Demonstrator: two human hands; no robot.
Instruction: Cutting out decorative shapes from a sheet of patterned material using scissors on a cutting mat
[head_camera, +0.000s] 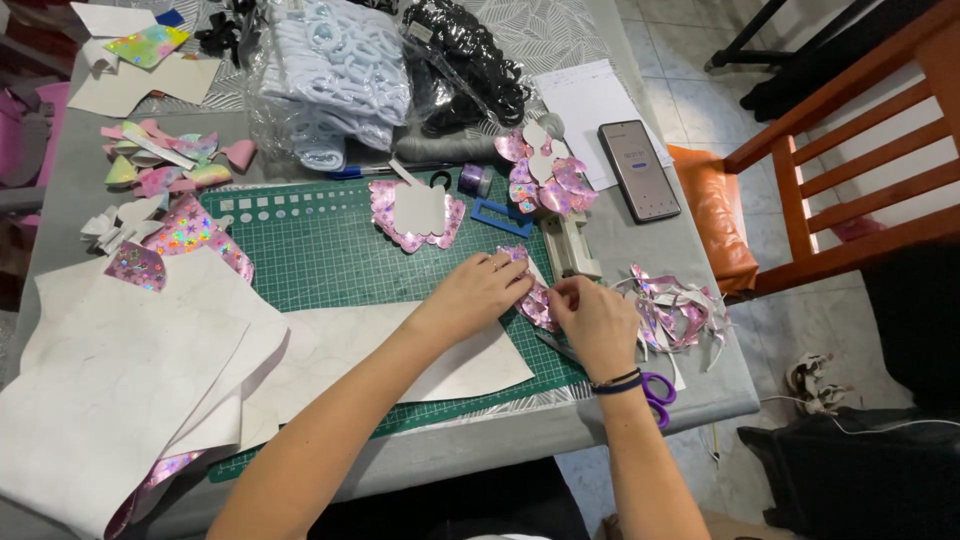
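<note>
Both hands meet over the right part of a green cutting mat (320, 255). My left hand (480, 292) and my right hand (592, 318) pinch between them a small pink holographic cut-out piece (533, 300). A ring shows on a left finger, and dark bands sit on my right wrist. Purple-handled scissors (655, 392) lie just under my right forearm. A pile of pink holographic scraps (680, 312) sits just right of my right hand.
White and holographic sheets (130, 370) cover the left. A stack of pink heart shapes (415, 212), a blue template (498, 217), a stapler-like tool (568, 247), cut petals (545, 175), a phone (639, 170), bagged hairbands (335, 70) lie behind. A wooden chair (850, 150) stands right.
</note>
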